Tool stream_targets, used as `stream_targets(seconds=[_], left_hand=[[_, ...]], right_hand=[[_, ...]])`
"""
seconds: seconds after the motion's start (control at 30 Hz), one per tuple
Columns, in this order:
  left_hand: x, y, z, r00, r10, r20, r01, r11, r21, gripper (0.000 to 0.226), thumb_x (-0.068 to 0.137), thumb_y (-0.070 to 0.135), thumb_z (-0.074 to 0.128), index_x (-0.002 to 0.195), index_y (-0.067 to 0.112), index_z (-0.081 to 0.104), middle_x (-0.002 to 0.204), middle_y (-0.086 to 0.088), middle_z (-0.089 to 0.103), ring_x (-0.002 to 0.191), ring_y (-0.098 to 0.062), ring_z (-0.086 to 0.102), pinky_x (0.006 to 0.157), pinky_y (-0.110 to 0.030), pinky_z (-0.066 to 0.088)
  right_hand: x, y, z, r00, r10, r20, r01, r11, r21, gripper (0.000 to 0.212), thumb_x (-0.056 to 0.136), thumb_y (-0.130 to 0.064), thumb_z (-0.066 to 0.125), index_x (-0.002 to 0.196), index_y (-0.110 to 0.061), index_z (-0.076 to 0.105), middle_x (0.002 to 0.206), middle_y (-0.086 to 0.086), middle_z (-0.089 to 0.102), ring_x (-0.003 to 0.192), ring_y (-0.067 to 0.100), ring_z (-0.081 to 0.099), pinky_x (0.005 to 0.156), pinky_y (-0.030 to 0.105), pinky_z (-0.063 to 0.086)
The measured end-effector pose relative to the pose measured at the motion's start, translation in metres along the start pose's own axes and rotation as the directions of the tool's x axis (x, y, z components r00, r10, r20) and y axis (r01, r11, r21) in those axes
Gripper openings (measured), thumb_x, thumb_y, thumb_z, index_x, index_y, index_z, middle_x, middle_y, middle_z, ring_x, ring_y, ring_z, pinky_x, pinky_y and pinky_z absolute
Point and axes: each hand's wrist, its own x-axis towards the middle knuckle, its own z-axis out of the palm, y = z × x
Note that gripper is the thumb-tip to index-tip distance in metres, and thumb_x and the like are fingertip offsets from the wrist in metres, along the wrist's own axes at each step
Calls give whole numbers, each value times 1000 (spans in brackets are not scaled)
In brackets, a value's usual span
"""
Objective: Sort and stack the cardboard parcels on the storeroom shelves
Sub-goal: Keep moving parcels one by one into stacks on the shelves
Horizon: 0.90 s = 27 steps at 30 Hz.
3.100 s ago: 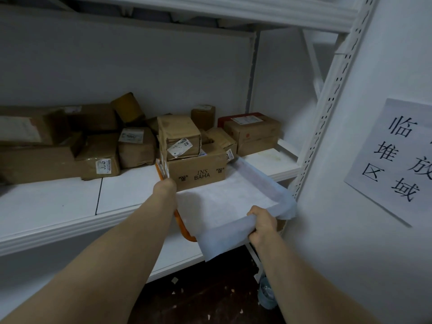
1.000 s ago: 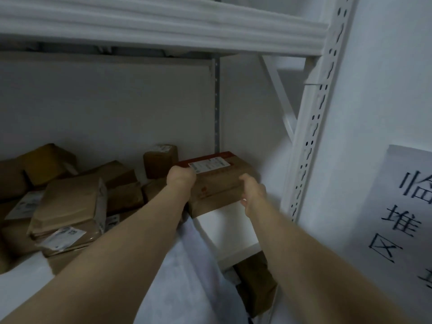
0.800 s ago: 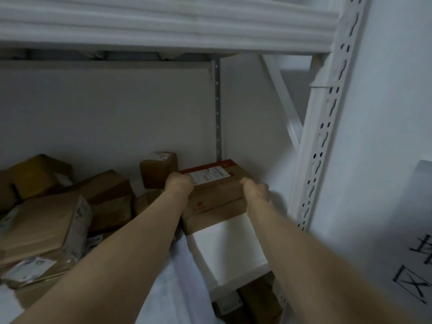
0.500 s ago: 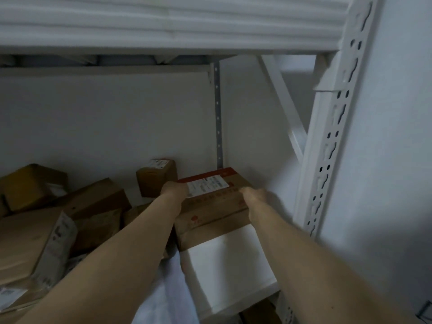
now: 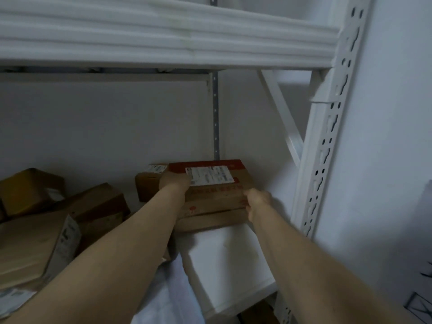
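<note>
Our left hand and right hand grasp the red-topped brown cardboard parcel by its sides, fingers curled round it. It sits on a flat brown cardboard box in the far right corner of the white shelf.

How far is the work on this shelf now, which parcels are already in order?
Done: little; only the red-topped box sits on a plain box in the right corner. In hand: left hand and right hand grip the red-topped box at its ends. To do: the boxes on the left lie tilted in a heap, unstacked.
</note>
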Motion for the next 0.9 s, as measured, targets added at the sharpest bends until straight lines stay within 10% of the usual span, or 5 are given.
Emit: stream_targets(seconds=[0.23, 0.43, 0.6, 0.9], left_hand=[[-28, 23, -30, 995, 80, -61, -77, 996, 42, 34, 100, 12, 38, 66, 11, 39, 75, -6, 49, 71, -21, 51, 77, -34, 48], [-69, 22, -69, 985, 170, 17, -171, 985, 25, 17, 96, 13, 44, 79, 10, 46, 93, -11, 55, 90, -28, 56, 88, -38, 52], [-103, 19, -89, 971, 232, 49, -229, 972, -53, 29, 93, 11, 47, 120, 4, 51, 109, -10, 56, 98, -29, 57, 74, -32, 47], [-170, 7, -119, 954, 269, 133, -260, 962, -82, 23, 89, 24, 54, 105, 8, 57, 112, -16, 64, 103, -35, 61, 93, -41, 51]], right_hand=[[-51, -12, -2, 998, -58, -18, 60, 991, 116, 40, 86, 1, 58, 125, -4, 52, 114, 15, 63, 101, 28, 60, 90, 37, 52], [-121, -9, -14, 991, -119, -67, 131, 965, 226, 34, 86, 6, 56, 119, -5, 55, 106, 14, 65, 98, 28, 62, 65, 31, 51], [-178, -3, -32, 978, -136, -158, 174, 949, 262, 19, 85, 8, 54, 92, -9, 58, 92, 9, 66, 111, 31, 59, 100, 46, 47], [-277, 23, -77, 955, -103, -277, 202, 913, 355, 36, 81, 8, 55, 112, -10, 60, 103, 10, 66, 106, 28, 61, 99, 45, 48]])
